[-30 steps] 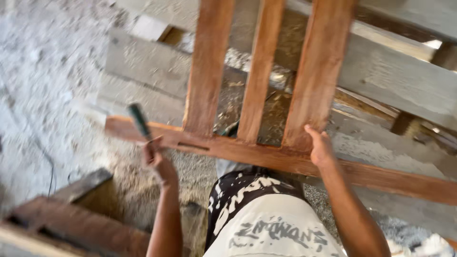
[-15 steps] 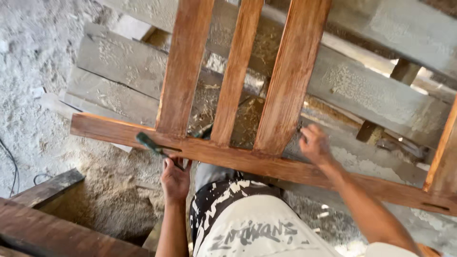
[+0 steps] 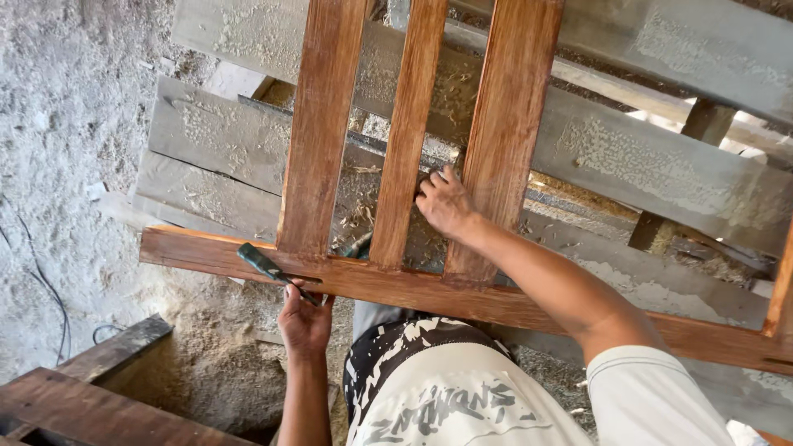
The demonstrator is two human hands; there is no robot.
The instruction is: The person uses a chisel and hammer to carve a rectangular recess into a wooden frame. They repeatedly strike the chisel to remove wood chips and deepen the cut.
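A reddish-brown wooden frame (image 3: 462, 297) with three upright slats lies over grey planks. My left hand (image 3: 304, 320) is below the frame's bottom rail, closed on a chisel with a dark green handle (image 3: 263, 263) whose blade rests on the rail near the left slat's joint. My right hand (image 3: 443, 202) reaches between the middle slat (image 3: 406, 132) and the right slat (image 3: 505, 124), fingers curled against the right slat's edge. A small metal tool (image 3: 355, 245) lies under the frame between the left and middle slats.
Weathered grey planks (image 3: 644, 157) covered in sawdust and shavings form the bench under the frame. Dusty ground (image 3: 66, 124) with a thin black cable (image 3: 45, 285) lies left. Dark wooden pieces (image 3: 91, 396) sit at the lower left. My patterned clothing fills the bottom centre.
My right hand moved from the bottom rail up between the slats. My left hand dropped the chisel from raised onto the rail. The view shifted closer over the frame.
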